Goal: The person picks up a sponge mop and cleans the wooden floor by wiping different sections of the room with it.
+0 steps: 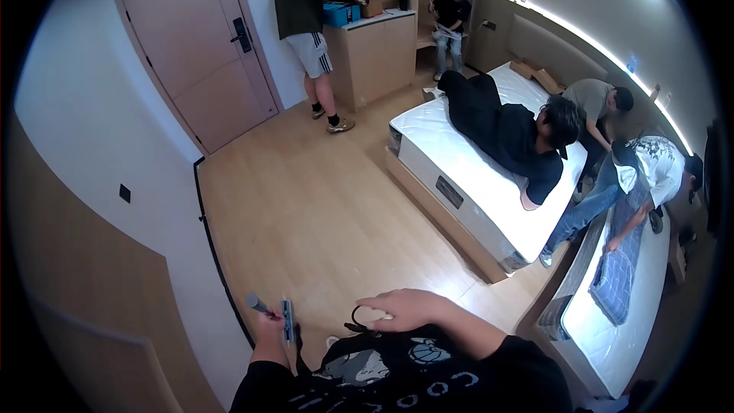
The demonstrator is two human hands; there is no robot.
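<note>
My left hand [269,326], low at the left of the head view, is closed around a tool with a grey cylindrical end [258,303]. A narrow grey-blue bar [287,320] stands right beside that hand; whether it is part of the same tool I cannot tell. In front of my chest, my right hand [405,309] is bent inward with its fingers curled. A looped black cord [355,318] shows at its fingertips, and part of it is hidden by the hand. My black printed shirt [413,375] lies just below both hands.
Wooden floor [290,214] stretches ahead, with a closed door [199,46] at left. A person [306,15] stands at a cabinet [375,61] with boxes. Another person lies on a mattress [459,176]. Two people bend near a second mattress [604,344]; one person sits at the back.
</note>
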